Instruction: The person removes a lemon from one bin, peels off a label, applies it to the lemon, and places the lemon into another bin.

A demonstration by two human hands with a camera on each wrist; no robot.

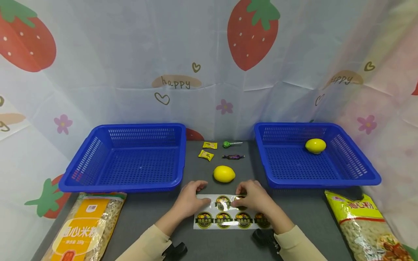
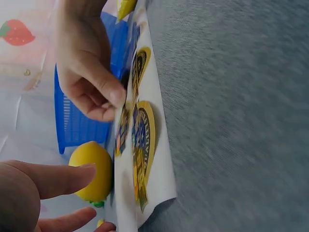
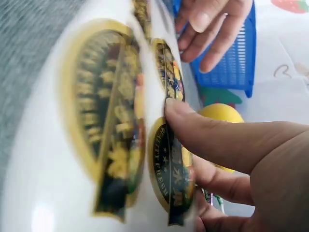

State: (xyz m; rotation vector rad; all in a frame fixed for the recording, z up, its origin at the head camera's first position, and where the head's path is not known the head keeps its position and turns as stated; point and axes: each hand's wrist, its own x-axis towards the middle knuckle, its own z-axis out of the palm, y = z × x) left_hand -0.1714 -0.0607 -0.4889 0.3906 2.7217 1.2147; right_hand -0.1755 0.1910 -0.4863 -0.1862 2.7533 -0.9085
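**Sticker sheet in both hands; label work at an early stage**

Between the two hands, flat on the grey table (image 1: pixel 150 210), lies the sticker sheet (image 1: pixel 228 216), with round gold-and-black labels in two rows. The left hand (image 1: pixel 189 200) rests on the sheet's left end, fingers nearly straight, pressing rather than gripping. The right hand (image 1: pixel 256 198) works at the upper row: its thumb (image 3: pixel 203 130) and curled fingers pinch at the edge of one sticker (image 3: pixel 171 169), which appears partly lifted from the backing.

Just beyond the fingertips sits a lemon (image 1: pixel 224 174), bare of any label as far as the head view shows. Farther out, to the right of the right hand, a second lemon (image 1: pixel 315 145) lies in the right basket (image 1: pixel 365 174); whether it carries a sticker cannot be told. The left basket (image 1: pixel 98 170), beyond the left hand, holds nothing.

Judgement: one lemon is sorted, one remains, and the peel is barely begun.
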